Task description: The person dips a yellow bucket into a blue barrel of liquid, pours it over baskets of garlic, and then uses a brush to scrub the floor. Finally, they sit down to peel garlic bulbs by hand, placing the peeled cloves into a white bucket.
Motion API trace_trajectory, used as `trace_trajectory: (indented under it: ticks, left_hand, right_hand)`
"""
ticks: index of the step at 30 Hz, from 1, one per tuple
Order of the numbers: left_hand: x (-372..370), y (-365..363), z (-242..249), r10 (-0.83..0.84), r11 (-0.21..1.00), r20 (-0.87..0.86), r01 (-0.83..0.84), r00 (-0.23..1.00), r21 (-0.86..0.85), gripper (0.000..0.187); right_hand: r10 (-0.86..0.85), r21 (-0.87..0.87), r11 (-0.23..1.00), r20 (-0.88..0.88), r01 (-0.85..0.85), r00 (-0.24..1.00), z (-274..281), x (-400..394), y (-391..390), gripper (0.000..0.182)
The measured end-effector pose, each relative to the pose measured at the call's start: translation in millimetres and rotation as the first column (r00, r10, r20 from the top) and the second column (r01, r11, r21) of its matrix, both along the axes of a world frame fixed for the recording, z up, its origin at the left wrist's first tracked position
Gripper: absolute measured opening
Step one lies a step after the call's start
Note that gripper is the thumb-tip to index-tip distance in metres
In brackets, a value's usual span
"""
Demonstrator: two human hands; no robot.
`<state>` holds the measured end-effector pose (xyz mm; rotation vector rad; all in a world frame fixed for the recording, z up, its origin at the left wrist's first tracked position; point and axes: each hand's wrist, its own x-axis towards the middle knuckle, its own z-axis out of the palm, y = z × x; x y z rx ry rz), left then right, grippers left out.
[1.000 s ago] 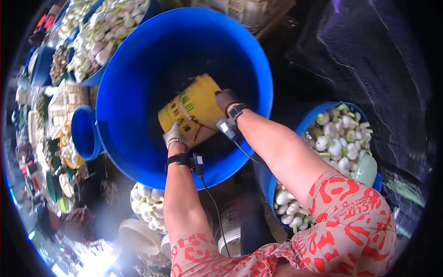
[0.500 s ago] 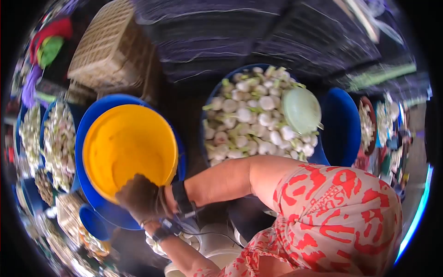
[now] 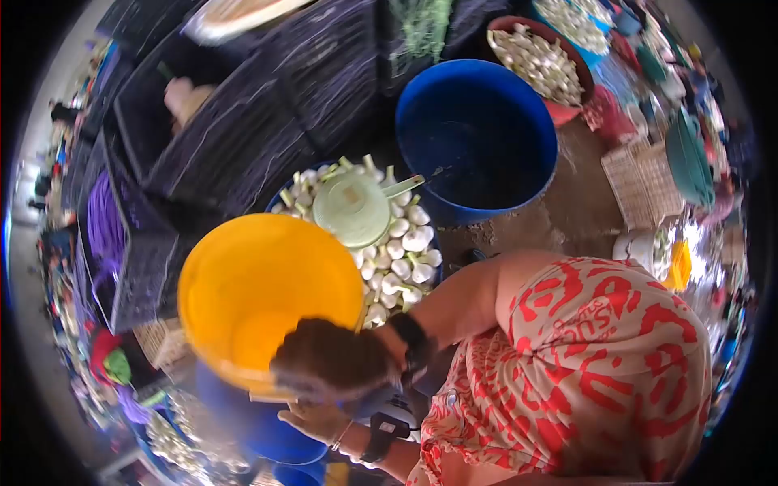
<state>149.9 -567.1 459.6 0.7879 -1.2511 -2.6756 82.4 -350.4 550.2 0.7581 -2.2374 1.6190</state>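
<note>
1. Blue tub (image 3: 478,138), upper rt: inside too dark to read; floor (image 3: 519,231) open below its rim.
2. Yellow bucket (image 3: 267,283), mouth twd me, hides some white bulbs (image 3: 397,267) w/ its rt edge.
3. My R hand (image 3: 332,356): grasping bucket's near rim; fingertips hidden, blurry.
4. My L hand (image 3: 322,421): just below; can't tell grip.

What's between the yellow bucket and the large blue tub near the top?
In the head view, a heap of white bulbs with a pale green dipper lying on it.
</note>
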Motion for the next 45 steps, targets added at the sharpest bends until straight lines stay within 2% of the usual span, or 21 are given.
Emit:
trace_trajectory:
  ticks: [6,7,8,12,15,17,22,24,28,29,31,32,33,34,35,36,37,38,40,42,45]
  left_hand:
    - [-97,65,27,-0.191,0.917,0.155,0.232,0.969,-0.324,0.061]
    - [-105,88,42,-0.229,0.809,0.123,0.259,0.966,-0.528,0.058]
    - [-112,106,53,-0.273,0.661,0.094,0.258,0.957,-0.704,0.055]
    - [-122,166,100,-0.457,0.510,-0.135,0.135,0.879,-0.850,0.049]
    - [-124,216,119,-0.525,0.213,-0.144,-0.034,0.839,-0.976,0.051]
    - [-122,236,132,-0.570,-0.181,-0.100,-0.243,0.816,-0.953,0.051]
    - [-112,269,139,-0.536,-0.276,-0.033,-0.212,0.843,-0.937,0.050]
    - [-118,268,129,-0.600,-0.161,-0.133,-0.282,0.789,-0.946,0.056]
    - [-140,256,92,-0.661,-0.119,-0.035,-0.151,0.750,-0.981,0.043]
    - [-149,253,67,-0.712,0.065,-0.085,-0.054,0.697,-0.996,0.040]
    - [-154,260,35,-0.739,0.017,-0.040,-0.041,0.673,-0.999,0.039]
    - [-147,272,19,-0.688,0.209,-0.052,0.129,0.724,-0.969,0.041]
    - [-150,269,-10,-0.753,0.218,-0.043,0.186,0.657,-0.958,0.047]
    - [-149,283,-19,-0.807,-0.080,0.116,0.087,0.579,-0.993,0.049]
    - [-145,296,-48,-0.831,0.110,0.151,0.423,0.536,-0.899,0.048]
    - [-142,307,-77,-0.850,-0.127,0.305,0.395,0.430,-0.910,0.053]
    - [-135,321,-114,-0.883,-0.155,0.346,0.500,0.316,-0.852,0.059]
    - [-125,338,-141,-0.916,-0.280,0.331,0.231,0.225,-0.932,0.064]
    - [-101,378,-172,-0.864,-0.493,0.501,0.123,0.044,-0.861,0.070]
    - [-81,407,-212,-0.691,-0.723,0.719,0.049,-0.079,-0.689,0.074]
    - [-44,424,-264,-0.467,-0.876,0.873,-0.063,-0.144,-0.479,0.072]
  right_hand:
    - [-0.563,-0.201,0.783,0.175,0.589,0.808,-31,-60,103,0.019]
    - [-0.605,-0.216,0.733,0.229,0.645,0.763,-34,-64,123,0.020]
    - [-0.545,-0.282,0.711,0.356,0.644,0.759,-44,-69,139,0.026]
    - [-0.462,-0.503,0.451,0.575,0.737,0.675,-90,-84,178,0.033]
    - [-0.402,-0.594,0.220,0.667,0.774,0.627,-100,-73,220,0.034]
    - [-0.249,-0.675,0.042,0.707,0.737,0.661,-117,-81,216,0.035]
    - [0.007,-0.647,-0.028,0.762,0.762,0.648,-120,-67,217,0.040]
    - [0.014,-0.629,-0.021,0.777,0.777,0.629,-128,-63,220,0.040]
    - [-0.180,-0.556,0.094,0.807,0.826,0.563,-120,-18,250,0.032]
    - [-0.241,-0.527,0.119,0.807,0.841,0.539,-122,-5,269,0.031]
    - [-0.564,-0.517,0.161,0.651,0.841,0.508,-101,33,298,0.027]
    - [-0.736,-0.473,0.160,0.528,0.866,0.424,-96,49,311,0.025]
    - [-0.868,-0.434,0.149,0.374,0.888,0.328,-93,66,325,0.022]
    - [-0.856,-0.462,0.047,0.438,0.886,0.274,-88,81,345,0.021]
    - [-0.837,-0.483,-0.058,0.500,0.874,0.221,-86,97,367,0.021]
    - [-0.879,-0.383,-0.137,0.472,0.914,0.066,-89,117,389,0.021]
    - [-0.901,-0.281,-0.222,0.424,0.934,-0.087,-97,137,410,0.021]
    - [-0.889,-0.318,-0.278,0.442,0.906,-0.118,-110,154,431,0.020]
    - [-0.870,-0.345,-0.324,0.474,0.881,-0.135,-141,193,472,0.020]
    - [-0.886,0.190,-0.394,0.183,0.900,-0.426,-191,230,512,0.022]
    - [-0.810,0.427,-0.462,0.155,0.777,-0.566,-286,253,570,0.029]
